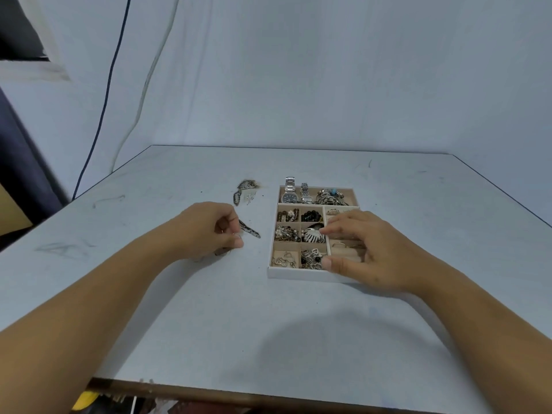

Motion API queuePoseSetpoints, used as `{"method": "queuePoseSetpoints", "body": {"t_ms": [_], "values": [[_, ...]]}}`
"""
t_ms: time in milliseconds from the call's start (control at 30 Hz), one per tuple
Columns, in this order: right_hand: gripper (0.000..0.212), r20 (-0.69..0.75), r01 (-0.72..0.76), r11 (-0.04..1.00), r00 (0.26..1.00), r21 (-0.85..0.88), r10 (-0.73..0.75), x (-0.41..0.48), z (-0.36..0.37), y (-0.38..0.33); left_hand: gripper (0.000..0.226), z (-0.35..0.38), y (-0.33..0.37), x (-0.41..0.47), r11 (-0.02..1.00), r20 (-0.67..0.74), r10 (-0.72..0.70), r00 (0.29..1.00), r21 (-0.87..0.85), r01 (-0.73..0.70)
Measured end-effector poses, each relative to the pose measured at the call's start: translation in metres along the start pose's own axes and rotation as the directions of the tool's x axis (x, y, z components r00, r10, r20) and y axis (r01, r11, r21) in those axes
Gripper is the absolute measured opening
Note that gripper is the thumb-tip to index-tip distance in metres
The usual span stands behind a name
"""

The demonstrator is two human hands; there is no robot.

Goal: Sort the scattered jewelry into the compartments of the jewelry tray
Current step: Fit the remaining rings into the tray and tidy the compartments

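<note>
The white jewelry tray (298, 274) sits right of centre on the table, its compartments holding watches (290, 196), beads, earrings and a white hair claw (313, 234). My right hand (367, 249) lies over the tray's right compartments, fingers loosely spread and touching the dividers, holding nothing I can see. My left hand (210, 228) hovers left of the tray and pinches a small silver ring-like piece (236, 234) between thumb and fingers. A patterned hair clip (250, 230) lies just beside those fingers. More loose pieces (245, 191) are scattered behind it.
The grey table (209, 309) ends in a near edge at the bottom and a right edge running diagonally. A blue cable (104, 94) and a white one hang down the wall at the left.
</note>
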State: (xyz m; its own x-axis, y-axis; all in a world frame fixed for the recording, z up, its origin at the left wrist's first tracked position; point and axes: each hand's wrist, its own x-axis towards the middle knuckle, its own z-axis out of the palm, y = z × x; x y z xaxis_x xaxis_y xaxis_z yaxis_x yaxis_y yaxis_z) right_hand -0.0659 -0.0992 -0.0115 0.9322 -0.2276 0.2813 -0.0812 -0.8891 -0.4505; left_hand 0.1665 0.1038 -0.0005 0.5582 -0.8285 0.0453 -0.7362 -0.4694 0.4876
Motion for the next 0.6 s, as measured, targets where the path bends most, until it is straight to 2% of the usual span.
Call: {"method": "queuePoseSetpoints", "body": {"t_ms": [133,300,433,600], "values": [[0.045,0.013,0.110,0.992,0.994,-0.060,-0.110,0.015,0.006,-0.028,0.014,-0.016,-0.017,-0.020,0.998,-0.226,0.068,0.972,0.005,-0.069],[0.033,0.097,0.231,0.966,0.971,-0.117,-0.220,0.047,0.029,-0.067,0.013,-0.024,-0.042,-0.041,0.998,-0.360,0.062,0.931,0.022,-0.058],[0.031,0.202,0.174,0.973,0.969,-0.154,-0.141,0.077,0.043,-0.087,0.015,-0.010,-0.054,-0.050,0.997,-0.450,0.080,0.890,0.024,-0.078],[0.028,0.332,0.084,0.988,0.942,-0.128,-0.037,0.102,0.058,-0.096,0.018,-0.005,-0.062,-0.050,0.992,-0.447,0.129,0.885,0.049,-0.119]]}}
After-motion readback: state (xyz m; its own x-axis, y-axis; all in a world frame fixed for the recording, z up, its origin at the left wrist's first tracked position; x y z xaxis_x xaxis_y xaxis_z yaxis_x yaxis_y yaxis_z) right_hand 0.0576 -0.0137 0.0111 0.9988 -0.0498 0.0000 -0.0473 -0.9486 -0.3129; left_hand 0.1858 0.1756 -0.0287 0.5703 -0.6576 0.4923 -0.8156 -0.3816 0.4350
